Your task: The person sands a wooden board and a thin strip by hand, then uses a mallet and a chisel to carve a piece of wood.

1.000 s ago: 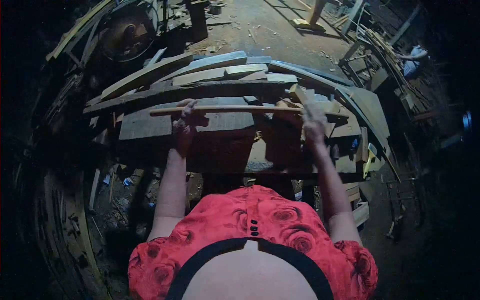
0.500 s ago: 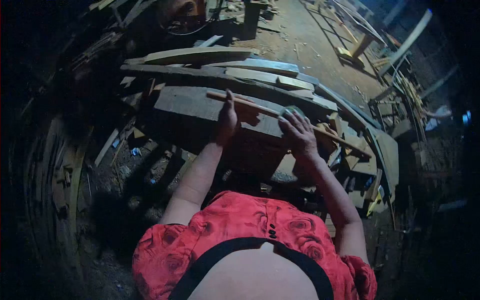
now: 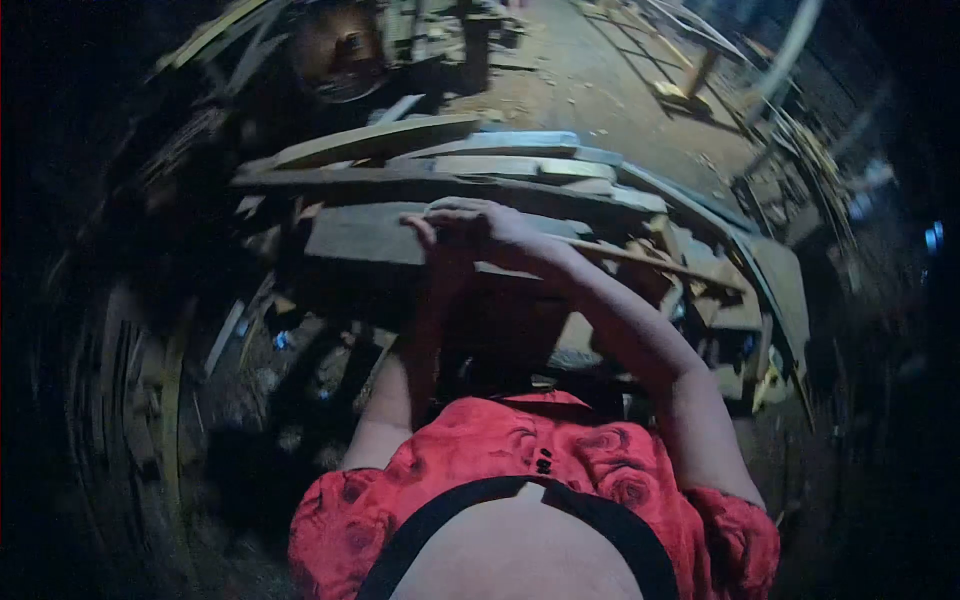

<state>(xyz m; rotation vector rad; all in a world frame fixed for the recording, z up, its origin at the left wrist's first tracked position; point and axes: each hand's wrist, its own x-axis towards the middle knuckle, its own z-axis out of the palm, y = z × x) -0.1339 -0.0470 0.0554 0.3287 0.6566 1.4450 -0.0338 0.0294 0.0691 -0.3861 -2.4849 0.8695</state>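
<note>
Stretching out to the right of the block (image 3: 355, 234), a thin stick (image 3: 640, 258) is seen, its left part hidden by the hands; the right hand (image 3: 485, 228) is held over the top of the block, fingers bent toward the left; whether anything is gripped by it cannot be told, as its palm is turned away; the left hand (image 3: 448, 262) is mostly covered by it and lost in shadow, so its grip cannot be told either; the hands are overlapped there, apparently so that the stick is steadied near one end; its right part is carried over wood scraps (image 3: 730, 312), by which it may be propped.

Along the far side of the block a dark beam (image 3: 370, 185) is laid, with pale boards (image 3: 500, 165) stacked beyond it, perhaps to be kept out of reach; forward movement is likely limited by the beam's edge; more room seems to be left above the block and at its near edge, toward the red shirt (image 3: 500, 440).
</note>
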